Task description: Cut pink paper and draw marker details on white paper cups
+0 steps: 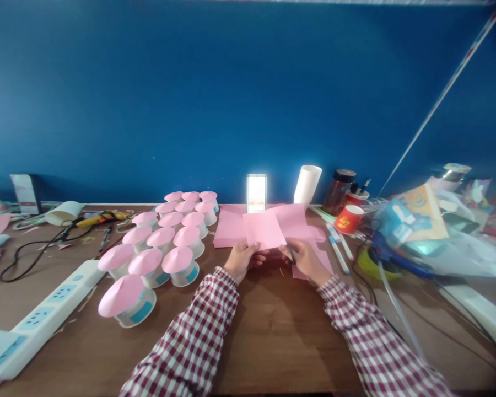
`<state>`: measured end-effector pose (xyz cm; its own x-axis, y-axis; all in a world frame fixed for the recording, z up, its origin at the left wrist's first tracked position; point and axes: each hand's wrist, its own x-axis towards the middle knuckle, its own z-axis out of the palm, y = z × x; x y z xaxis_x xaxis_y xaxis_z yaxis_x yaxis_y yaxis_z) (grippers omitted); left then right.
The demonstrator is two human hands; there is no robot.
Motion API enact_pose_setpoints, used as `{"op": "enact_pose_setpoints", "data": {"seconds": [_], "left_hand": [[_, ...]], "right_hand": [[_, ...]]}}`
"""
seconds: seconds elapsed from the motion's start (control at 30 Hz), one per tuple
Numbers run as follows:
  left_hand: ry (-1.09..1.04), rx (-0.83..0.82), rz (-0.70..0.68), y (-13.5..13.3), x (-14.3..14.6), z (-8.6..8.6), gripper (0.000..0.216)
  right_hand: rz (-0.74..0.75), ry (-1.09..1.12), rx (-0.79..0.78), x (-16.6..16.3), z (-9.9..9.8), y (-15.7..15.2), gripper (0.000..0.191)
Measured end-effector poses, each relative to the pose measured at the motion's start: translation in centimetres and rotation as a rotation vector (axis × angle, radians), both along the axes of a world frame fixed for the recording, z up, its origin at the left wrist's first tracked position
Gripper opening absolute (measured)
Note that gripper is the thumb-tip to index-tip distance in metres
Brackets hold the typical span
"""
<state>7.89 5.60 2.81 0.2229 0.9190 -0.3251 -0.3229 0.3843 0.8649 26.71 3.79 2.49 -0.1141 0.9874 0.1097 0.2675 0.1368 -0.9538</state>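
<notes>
My left hand (243,259) is closed on the lower left edge of a pink sheet of paper (265,231), which is raised above the table. Close by the sheet's lower right corner, my right hand (305,260) is closed around a small dark tool that looks like scissors (291,254); its blades are hard to make out. Behind the held sheet lie more pink paper sheets (230,227), and a loose pink piece (320,263) rests beside my right hand. To the left stand several white paper cups (143,309) topped with shallow pink paper cones (122,295).
A white power strip (52,314) runs along the left, near a yellow-handled tool (101,219) and black cable. At the back stand a stack of white cups (308,184) and a dark-lidded jar (341,190). Markers (338,252), a red cup (349,219) and plastic bags (430,231) occupy the right.
</notes>
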Motion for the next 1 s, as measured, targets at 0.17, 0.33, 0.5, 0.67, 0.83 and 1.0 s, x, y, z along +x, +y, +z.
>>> {"op": "enact_pose_setpoints", "data": {"seconds": [0.17, 0.33, 0.5, 0.67, 0.83, 1.0], "left_hand": [[-0.003, -0.004, -0.002, 0.1, 0.0, -0.1, 0.017], [0.024, 0.000, -0.043, 0.0, 0.0, -0.3, 0.010], [0.012, -0.005, -0.055, 0.0, -0.2, -0.2, 0.013], [-0.058, -0.062, -0.072, 0.3, -0.7, -0.3, 0.008], [-0.105, -0.168, -0.062, 0.4, -1.1, -0.1, 0.012], [-0.151, -0.227, -0.063, 0.5, -1.3, -0.1, 0.016]], "right_hand": [[0.007, 0.019, -0.002, 0.0, 0.0, 0.0, 0.052], [0.039, 0.003, 0.014, 0.1, 0.2, 0.1, 0.051], [0.036, 0.009, 0.015, 0.2, 0.3, 0.0, 0.052], [0.072, -0.009, 0.015, 0.2, 0.8, -0.3, 0.052], [0.095, -0.047, -0.007, 0.0, 1.7, -0.9, 0.055], [0.122, -0.070, 0.021, 0.0, 2.1, -1.2, 0.058]]}}
